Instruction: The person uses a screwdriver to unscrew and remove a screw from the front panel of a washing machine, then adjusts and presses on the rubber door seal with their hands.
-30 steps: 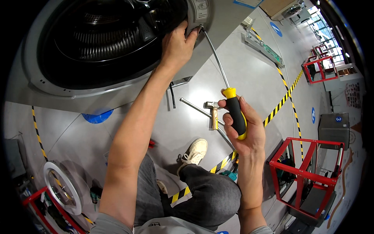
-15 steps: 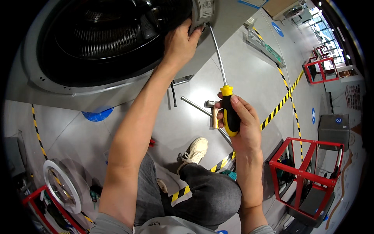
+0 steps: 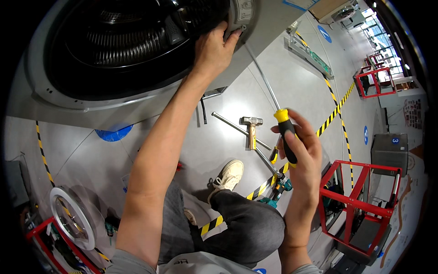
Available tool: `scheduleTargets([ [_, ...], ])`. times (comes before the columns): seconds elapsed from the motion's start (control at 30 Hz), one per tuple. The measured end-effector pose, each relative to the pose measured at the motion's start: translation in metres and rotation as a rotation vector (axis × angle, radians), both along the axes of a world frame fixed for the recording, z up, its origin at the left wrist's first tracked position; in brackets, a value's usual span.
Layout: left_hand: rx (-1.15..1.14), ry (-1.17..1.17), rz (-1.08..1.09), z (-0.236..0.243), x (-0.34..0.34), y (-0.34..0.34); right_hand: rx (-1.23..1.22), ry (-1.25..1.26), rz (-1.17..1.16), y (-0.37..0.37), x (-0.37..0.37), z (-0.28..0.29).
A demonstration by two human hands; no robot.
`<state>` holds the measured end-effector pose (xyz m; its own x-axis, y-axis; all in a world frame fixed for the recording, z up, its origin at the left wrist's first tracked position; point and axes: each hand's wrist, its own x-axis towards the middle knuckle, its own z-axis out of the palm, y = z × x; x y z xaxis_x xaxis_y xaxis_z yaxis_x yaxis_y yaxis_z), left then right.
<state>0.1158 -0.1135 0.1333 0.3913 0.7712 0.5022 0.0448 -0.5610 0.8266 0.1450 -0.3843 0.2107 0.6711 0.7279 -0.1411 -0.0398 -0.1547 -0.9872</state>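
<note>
grey floor (image 3: 205, 146) | hammer (image 3: 252, 133) across a metal rod (image 3: 228, 122) | teal power tool (image 3: 269, 201) | yellow-black striped tape (image 3: 212, 224) | blue disc (image 3: 114, 133)

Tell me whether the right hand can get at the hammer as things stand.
Probably not: the right hand is full, holding a screwdriver, though nothing seems to cover the hammer.

Washer (image 3: 86, 109) top was cut off by upper edge; pts of drum (image 3: 123, 50) were lost in dark. L hand (image 3: 213, 51) had some fingertips hidden at gasket (image 3: 220, 13). R hand (image 3: 306, 147) covered pt of screwdriver (image 3: 286, 137) handle; tip was blurry, cdn't tell if touching washer. Red item (image 3: 179, 166) was mostly behind L forearm (image 3: 159, 137), ID unclear. Drill (image 3: 269, 201) was partly hidden by knee (image 3: 260, 223). 1 shoe (image 3: 190, 218) was mostly covered.
</note>
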Motion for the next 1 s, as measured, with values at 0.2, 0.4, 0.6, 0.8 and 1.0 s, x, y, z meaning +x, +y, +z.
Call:
scheduleTargets([
  [0.2, 0.054, -0.019, 0.016, -0.004, -0.002, 0.002, -0.008, -0.409, -0.112, -0.035, -0.017, 0.052],
  [0.4, 0.031, -0.047, 0.041, -0.01, 0.004, 0.002, 0.026, -0.941, -0.29, -0.004, -0.037, 0.088],
  [0.6, 0.008, 0.013, 0.024, -0.004, 0.003, 0.001, 0.084, -1.053, -0.373, 0.024, -0.033, 0.081],
  [0.8, 0.007, -0.008, 0.019, -0.006, -0.002, 0.001, 0.183, -1.012, -0.377, 0.028, -0.021, 0.055],
  [1.0, 0.006, -0.011, 0.017, -0.003, -0.001, 0.001, 0.191, -0.984, -0.353, 0.034, -0.02, 0.048],
])
